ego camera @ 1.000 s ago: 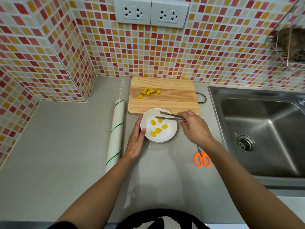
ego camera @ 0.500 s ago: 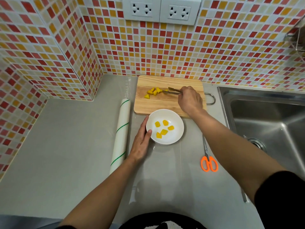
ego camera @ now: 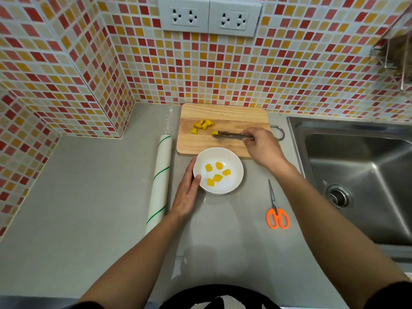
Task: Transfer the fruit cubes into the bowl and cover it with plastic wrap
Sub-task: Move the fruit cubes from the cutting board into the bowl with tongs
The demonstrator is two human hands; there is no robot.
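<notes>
A white bowl (ego camera: 231,186) on the grey counter holds several yellow fruit cubes (ego camera: 217,172). My left hand (ego camera: 187,192) rests flat against the bowl's left side, thumb on its rim. Behind the bowl lies a wooden cutting board (ego camera: 223,112) with several more cubes (ego camera: 201,125) on it. My right hand (ego camera: 263,146) grips metal tongs (ego camera: 231,136) over the board. The tong tips pinch one yellow cube (ego camera: 214,132), a little apart from the pile. A roll of plastic wrap (ego camera: 159,181) lies lengthwise to the left of the bowl.
Orange-handled scissors (ego camera: 277,210) lie on the counter right of the bowl. A steel sink (ego camera: 361,179) fills the right side. Tiled walls close in behind and on the left, with two sockets (ego camera: 209,15) above the board.
My right hand carried the tongs from over the bowl to the board, reached the pile, and now has drawn back slightly with one cube between the tips. My left hand stayed at the bowl.
</notes>
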